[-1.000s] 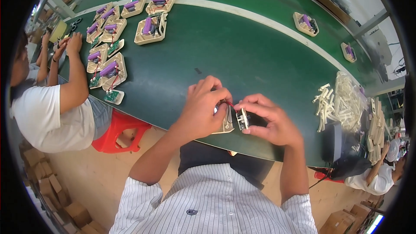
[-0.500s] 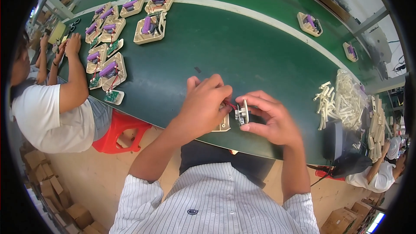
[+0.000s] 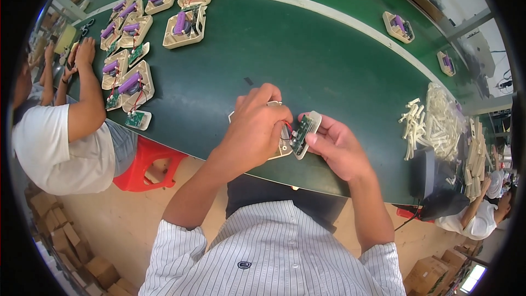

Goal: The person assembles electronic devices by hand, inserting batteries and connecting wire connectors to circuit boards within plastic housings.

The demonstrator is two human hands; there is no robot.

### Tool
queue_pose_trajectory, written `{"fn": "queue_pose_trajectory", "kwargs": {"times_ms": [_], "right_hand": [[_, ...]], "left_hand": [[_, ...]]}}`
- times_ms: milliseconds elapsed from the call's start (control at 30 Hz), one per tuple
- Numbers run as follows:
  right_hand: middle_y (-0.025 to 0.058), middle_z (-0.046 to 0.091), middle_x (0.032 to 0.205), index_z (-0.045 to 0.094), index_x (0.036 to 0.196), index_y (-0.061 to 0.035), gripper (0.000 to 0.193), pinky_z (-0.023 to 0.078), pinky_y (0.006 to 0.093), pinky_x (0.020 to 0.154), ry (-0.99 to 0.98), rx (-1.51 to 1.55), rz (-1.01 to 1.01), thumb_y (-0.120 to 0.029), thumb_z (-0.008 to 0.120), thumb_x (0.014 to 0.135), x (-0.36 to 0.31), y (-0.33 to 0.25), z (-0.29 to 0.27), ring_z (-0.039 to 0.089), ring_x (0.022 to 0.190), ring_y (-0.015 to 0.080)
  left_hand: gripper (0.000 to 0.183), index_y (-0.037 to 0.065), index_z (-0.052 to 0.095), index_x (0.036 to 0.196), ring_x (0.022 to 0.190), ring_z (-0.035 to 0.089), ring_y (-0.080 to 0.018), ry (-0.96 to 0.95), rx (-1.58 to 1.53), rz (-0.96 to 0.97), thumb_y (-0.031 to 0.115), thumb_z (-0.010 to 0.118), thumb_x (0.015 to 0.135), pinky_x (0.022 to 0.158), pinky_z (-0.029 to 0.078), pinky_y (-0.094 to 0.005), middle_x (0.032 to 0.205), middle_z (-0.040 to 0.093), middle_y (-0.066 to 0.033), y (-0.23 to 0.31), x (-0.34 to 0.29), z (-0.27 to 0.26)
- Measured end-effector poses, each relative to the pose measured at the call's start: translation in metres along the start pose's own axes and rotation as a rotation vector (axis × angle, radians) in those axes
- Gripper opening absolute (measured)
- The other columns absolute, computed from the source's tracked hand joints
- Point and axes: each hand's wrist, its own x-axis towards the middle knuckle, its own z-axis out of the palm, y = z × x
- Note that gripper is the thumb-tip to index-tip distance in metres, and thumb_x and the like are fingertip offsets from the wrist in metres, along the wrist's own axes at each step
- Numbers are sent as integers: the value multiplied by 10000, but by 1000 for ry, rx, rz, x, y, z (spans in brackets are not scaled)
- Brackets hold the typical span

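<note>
My left hand is closed over a cream plastic housing at the near edge of the table, hiding most of it. Its thumb and fingertips bend down close to red wires. Those wires lead across to a green circuit board fixed on a small cream cover. My right hand grips this cover by its right side, thumb in front and fingers behind, with the board side tilted toward the left hand. Whatever lies inside the housing is covered by my left hand.
Several cream housings with purple battery cells stand at the far left; two more sit back right. White plastic strips and a grey box are at the right. A co-worker sits left on a red stool.
My right hand has turned the cover so that its green board now faces up and left. The left hand stays over the housing, slightly shifted. The whole view has tilted a little.
</note>
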Motion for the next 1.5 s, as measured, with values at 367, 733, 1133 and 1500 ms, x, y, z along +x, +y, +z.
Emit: {"fn": "queue_pose_trajectory", "kwargs": {"times_ms": [367, 733, 1133, 1500], "right_hand": [[83, 640, 1234, 490, 1427, 49, 533, 528, 294, 960, -89, -206, 109, -122, 710, 972, 14, -9, 4, 627, 1102, 131], [71, 632, 1116, 477, 1397, -20, 522, 551, 300, 918, -39, -338, -19, -72, 731, 944, 14, -5, 10, 639, 1049, 142], [124, 653, 1233, 502, 1401, 15, 478, 572, 338, 924, 16, -205, 116, -94, 687, 974, 23, -5, 27, 653, 1090, 166], [132, 647, 1271, 482, 1435, 41, 521, 553, 321, 948, -20, -232, 81, -74, 685, 969, 22, 0, 22, 652, 1108, 164]], "left_hand": [[104, 40, 664, 932, 1143, 544, -320, -140, -15, 1, 18, 644, 833, 980, 365, -438, 1151, 579, -111, -2, -1, -12], [566, 112, 655, 1240, 1409, 342, -458, -213, 248, -79, 340, 858, 764, 1047, 324, -530, 1504, 377, -240, 21, -57, -30], [523, 87, 721, 1092, 1409, 383, -453, 56, 120, 112, 361, 900, 684, 1056, 328, -637, 1507, 406, -223, -15, -64, -8], [557, 108, 730, 1121, 1363, 456, -459, 78, 155, 124, 372, 901, 662, 1127, 275, -679, 1494, 456, -231, -19, -65, -9]]}}
